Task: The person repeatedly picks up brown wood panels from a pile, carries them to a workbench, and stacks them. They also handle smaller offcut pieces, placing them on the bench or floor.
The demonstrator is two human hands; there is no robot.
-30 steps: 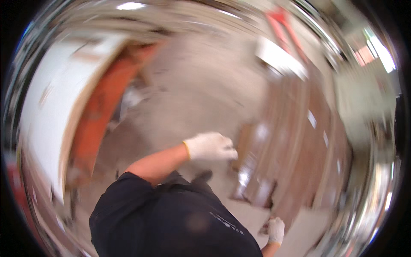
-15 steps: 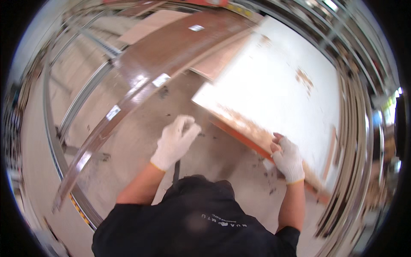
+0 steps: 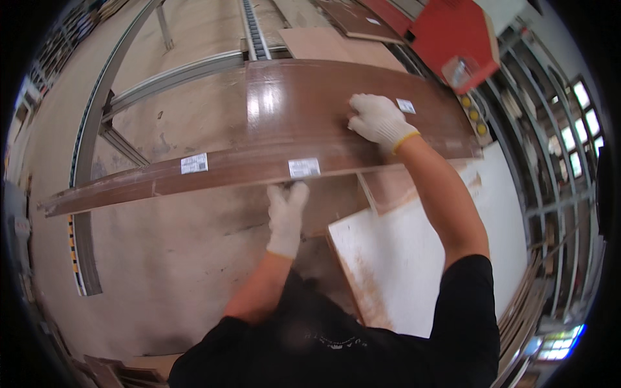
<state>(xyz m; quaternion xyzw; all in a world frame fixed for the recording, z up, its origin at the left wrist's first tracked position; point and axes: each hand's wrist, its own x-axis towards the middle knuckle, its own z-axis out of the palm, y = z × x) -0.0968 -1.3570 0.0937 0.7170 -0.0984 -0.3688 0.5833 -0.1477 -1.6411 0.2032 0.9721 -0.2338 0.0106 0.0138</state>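
Observation:
A wide brown board point(image 3: 310, 97) lies across a metal frame ahead of me. Along its near side runs a long, narrow brown strip point(image 3: 239, 169), with white labels on it, which reaches far out to the left. My left hand point(image 3: 286, 216), in a white knit glove, is at the strip's near edge just below a label point(image 3: 304, 167). Its fingers point up and stand apart; whether they touch the edge is unclear. Over the board's right part is my gloved right hand point(image 3: 381, 121), fingers curled in, nothing visible in them. Contact with the board cannot be made out.
A white-topped panel point(image 3: 394, 258) with a worn edge lies at the lower right. Beyond the board stands a red machine housing point(image 3: 456, 42) with yellow buttons point(image 3: 474, 115) beside it. A metal rail point(image 3: 97, 129) runs along the left; racks point(image 3: 543, 129) line the right.
My view has turned toward the brown board and strip. My right hand has gone from the white panel's edge to above the board; my left has reached the strip's near edge.

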